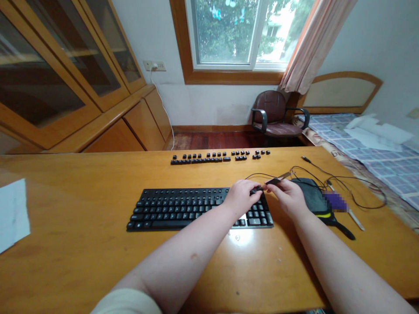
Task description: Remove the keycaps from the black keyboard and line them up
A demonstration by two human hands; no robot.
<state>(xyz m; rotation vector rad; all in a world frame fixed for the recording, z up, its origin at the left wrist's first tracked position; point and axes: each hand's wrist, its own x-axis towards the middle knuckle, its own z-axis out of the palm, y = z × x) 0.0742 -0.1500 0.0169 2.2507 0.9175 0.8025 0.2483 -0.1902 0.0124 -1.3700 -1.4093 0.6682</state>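
A black computer keyboard [183, 211] lies on the wooden desk, with keys missing along its top row. My left hand [241, 198] is over its upper right part, closed on a small black piece [256, 190] that looks like a keycap. Just to the right, my right hand [290, 198] pinches a thin tool [278, 179], dark at one end and brownish at the other. The tool's dark end points toward my left fingertips. Fingers partly cover both held things. Several loose black keycaps [209, 160] stand in two rows near the desk's far edge.
Right of the keyboard lie a dark pouch-like item [307, 192] with a black handle, a purple blurred item [336, 201], a white stick [356, 220] and a looping black cable [355, 178]. White paper [15, 213] rests at the left. A chair [273, 113] stands beyond the desk.
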